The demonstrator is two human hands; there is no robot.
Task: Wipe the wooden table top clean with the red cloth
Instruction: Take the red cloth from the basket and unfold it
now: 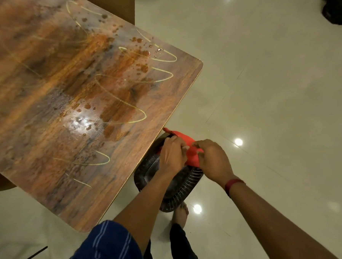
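The wooden table top point(45, 96) fills the left of the view, streaked with orange-brown stains, wet droplets and thin yellow looping lines. Off its right edge, both my hands hold the red cloth point(190, 151) bunched between them. My left hand point(172, 155) grips its left part and my right hand point(213, 159) grips its right part. The cloth hangs above a black ribbed plastic basket point(181, 192) standing on the floor beside the table.
Glossy pale floor tiles point(263, 85) spread to the right. My bare foot point(180, 214) stands next to the basket. A dark bag point(336, 7) lies at the top right. A brown chair back point(118, 7) stands beyond the table's far edge.
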